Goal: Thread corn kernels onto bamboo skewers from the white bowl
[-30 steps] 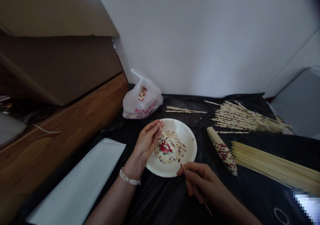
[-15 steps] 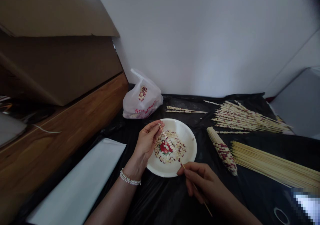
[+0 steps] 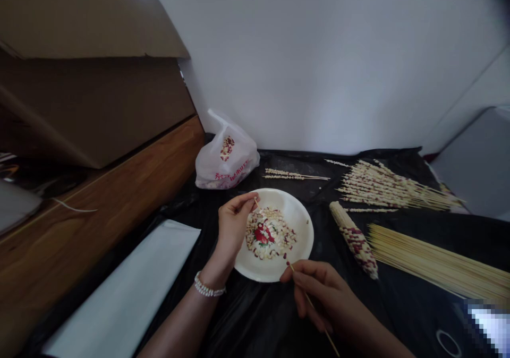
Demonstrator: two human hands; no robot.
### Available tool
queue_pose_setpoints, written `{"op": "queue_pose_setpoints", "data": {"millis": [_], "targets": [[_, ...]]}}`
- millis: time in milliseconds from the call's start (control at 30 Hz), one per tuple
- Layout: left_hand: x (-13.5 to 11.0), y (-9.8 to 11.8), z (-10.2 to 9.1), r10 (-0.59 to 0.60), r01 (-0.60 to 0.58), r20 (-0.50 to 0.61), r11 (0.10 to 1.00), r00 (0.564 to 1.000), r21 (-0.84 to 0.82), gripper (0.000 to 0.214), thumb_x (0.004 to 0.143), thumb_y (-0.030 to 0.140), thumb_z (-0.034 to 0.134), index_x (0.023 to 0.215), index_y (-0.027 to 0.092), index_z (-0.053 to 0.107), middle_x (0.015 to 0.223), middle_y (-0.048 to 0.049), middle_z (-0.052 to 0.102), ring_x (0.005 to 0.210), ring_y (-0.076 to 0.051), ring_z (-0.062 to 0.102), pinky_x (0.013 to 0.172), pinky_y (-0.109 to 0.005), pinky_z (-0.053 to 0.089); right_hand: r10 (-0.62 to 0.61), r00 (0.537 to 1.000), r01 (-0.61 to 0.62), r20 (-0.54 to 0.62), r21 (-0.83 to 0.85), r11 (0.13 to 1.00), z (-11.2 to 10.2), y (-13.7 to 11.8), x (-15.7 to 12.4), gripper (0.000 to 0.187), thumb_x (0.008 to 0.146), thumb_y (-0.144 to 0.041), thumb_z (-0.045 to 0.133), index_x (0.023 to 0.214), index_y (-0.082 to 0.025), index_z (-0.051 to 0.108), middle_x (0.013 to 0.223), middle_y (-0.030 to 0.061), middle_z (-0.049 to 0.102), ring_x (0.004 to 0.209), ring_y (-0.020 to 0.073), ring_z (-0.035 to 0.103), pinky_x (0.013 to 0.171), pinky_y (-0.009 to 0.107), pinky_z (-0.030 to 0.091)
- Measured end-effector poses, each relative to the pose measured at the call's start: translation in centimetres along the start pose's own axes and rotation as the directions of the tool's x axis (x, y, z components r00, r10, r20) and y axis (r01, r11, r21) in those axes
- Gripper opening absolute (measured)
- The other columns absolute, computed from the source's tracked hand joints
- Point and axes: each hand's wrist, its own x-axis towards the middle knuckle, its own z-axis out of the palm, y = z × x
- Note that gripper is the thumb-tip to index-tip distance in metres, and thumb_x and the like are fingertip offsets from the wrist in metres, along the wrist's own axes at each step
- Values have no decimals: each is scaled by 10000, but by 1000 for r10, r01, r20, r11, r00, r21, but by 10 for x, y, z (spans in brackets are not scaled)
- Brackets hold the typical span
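Note:
My left hand [image 3: 234, 221] is closed in a pinch above the far left part of a white plate [image 3: 303, 241], with a small pale corn kernel at the fingertips. A thin stick tip shows beside them. My right hand [image 3: 319, 291] is closed around a bamboo skewer [image 3: 311, 300] at the plate's near right edge. The skewer slants toward the left fingers, lining up with that tip; between the hands it blends with the kernels behind. Dark red kernels sit by the right fingertips. Loose white and red corn kernels [image 3: 274, 217] lie on the plate over a red flower print.
Behind the plate are a plastic bag [image 3: 227, 161] and two kernel-threaded skewers [image 3: 283, 174]. To the right lie a pile of threaded skewers [image 3: 374, 185], a partly stripped corn cob [image 3: 354, 239] and bare skewers [image 3: 434, 260]. A folded white sheet [image 3: 131, 289] and cardboard box [image 3: 99, 92] are left.
My left hand has turned slightly, its fingers closing more over the stick's tip. My right hand and the skewer have shifted barely down and left.

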Motion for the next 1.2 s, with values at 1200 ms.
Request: {"op": "queue_pose_setpoints", "data": {"millis": [1200], "targets": [[3, 18, -4, -496, 592, 332, 595, 803, -543, 38, 790, 96, 673, 821, 110, 690, 724, -15, 654, 595, -70, 598, 545, -156, 519, -58, 996, 41, -68, -235, 971, 3, -5, 0, 396, 878, -517, 556, 948, -137, 641, 509, -55, 563, 311, 15, 360, 336, 158, 170]]}}
